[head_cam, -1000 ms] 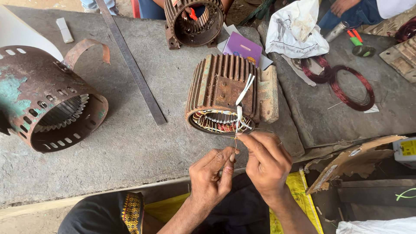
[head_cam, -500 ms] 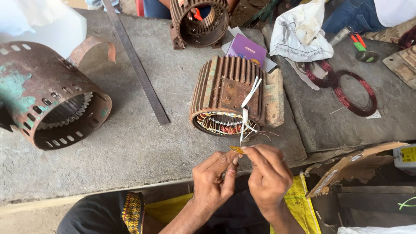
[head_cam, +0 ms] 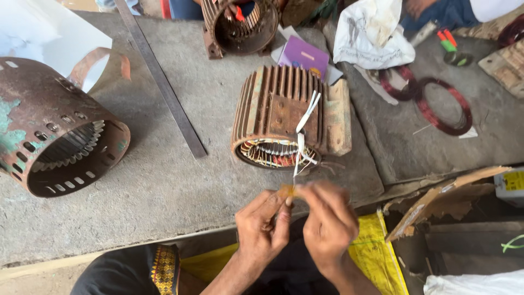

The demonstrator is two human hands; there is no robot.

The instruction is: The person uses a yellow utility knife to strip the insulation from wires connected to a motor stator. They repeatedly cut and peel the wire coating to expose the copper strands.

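- Stator (head_cam: 281, 117): rusty, ribbed, on its side on the slab (head_cam: 164, 180), copper windings showing, white leads (head_cam: 302, 136) trailing out.
- Left hand (head_cam: 262, 229) and right hand (head_cam: 326, 221): fingers pinched on a lead's orange tip (head_cam: 286, 190).

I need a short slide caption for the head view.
Both hands pinch a thin wire leading from a finned motor stator on a concrete bench.
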